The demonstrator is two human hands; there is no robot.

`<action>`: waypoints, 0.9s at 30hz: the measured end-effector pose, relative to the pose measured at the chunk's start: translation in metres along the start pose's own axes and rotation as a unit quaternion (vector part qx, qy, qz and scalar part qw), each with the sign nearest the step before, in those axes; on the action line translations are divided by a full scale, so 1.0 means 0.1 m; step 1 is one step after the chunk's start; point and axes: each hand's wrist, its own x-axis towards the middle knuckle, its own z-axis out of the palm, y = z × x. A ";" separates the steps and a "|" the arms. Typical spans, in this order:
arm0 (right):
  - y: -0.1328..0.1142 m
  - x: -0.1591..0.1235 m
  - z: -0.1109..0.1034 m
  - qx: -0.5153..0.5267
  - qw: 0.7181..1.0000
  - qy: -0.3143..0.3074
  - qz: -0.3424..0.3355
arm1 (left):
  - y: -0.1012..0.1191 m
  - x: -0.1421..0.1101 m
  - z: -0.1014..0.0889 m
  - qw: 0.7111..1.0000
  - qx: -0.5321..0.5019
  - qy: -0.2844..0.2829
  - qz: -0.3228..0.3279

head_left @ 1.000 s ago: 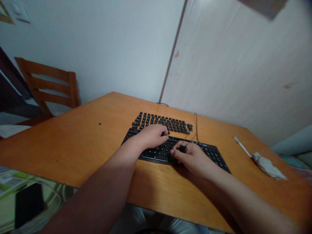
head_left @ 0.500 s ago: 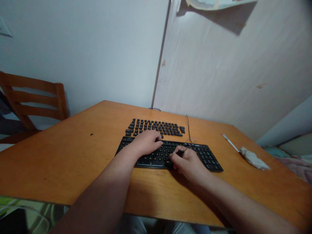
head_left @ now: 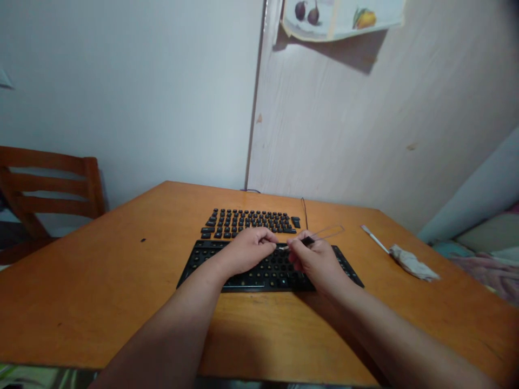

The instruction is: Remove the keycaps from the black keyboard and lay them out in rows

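A black keyboard (head_left: 247, 282) lies before me with most of its main keycaps off, bare switches showing. Above it my right hand (head_left: 314, 256) grips what looks like a keycap puller (head_left: 308, 241), with a black handle, a thin wire loop at the back and a pale tip pointing left. My left hand (head_left: 252, 249) hovers over the middle of the keyboard, thumb and fingertips pinched together close to that tip. Whatever sits between them is too small to make out. Behind the keyboard, loose black keycaps (head_left: 247, 220) lie in rows.
A white-handled brush (head_left: 375, 239) and a crumpled cloth (head_left: 411, 263) lie on the wooden table (head_left: 101, 281) at right. One small dark piece (head_left: 143, 240) rests at left. A cable (head_left: 304, 213) runs behind the keyboard. A wooden chair (head_left: 52, 183) stands at left.
My right hand has risen from the keyboard's lower rows toward my left hand, bringing the puller's tip near the left fingertips. The left fingers have closed together. The view has tilted up slightly.
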 end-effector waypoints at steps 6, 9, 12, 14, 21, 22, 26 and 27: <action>-0.05 0.07 0.10 -0.009 1.000 -0.004 -0.028 | -0.02 -0.01 0.06 0.991 -0.126 -0.016 -0.038; -0.06 0.09 0.13 -0.024 0.998 -0.018 -0.052 | -0.01 0.00 0.05 0.986 -0.157 -0.002 -0.061; -0.05 0.11 0.14 -0.035 0.995 -0.047 -0.083 | -0.01 0.01 0.04 0.978 -0.189 0.016 -0.086; -0.04 0.12 0.14 -0.045 0.991 -0.061 -0.108 | -0.01 0.02 0.04 0.971 -0.220 0.023 -0.094; 0.01 0.16 0.08 -0.047 0.992 -0.037 -0.114 | -0.04 0.03 0.04 0.952 -0.276 0.045 -0.125; 0.02 0.17 0.08 -0.047 0.992 -0.038 -0.113 | -0.04 0.03 0.03 0.952 -0.275 0.046 -0.129; 0.05 0.20 0.05 -0.055 0.991 -0.043 -0.114 | -0.05 0.03 0.03 0.954 -0.263 0.048 -0.135; 0.06 0.21 0.05 -0.057 0.991 -0.048 -0.114 | -0.05 0.03 0.03 0.954 -0.262 0.050 -0.135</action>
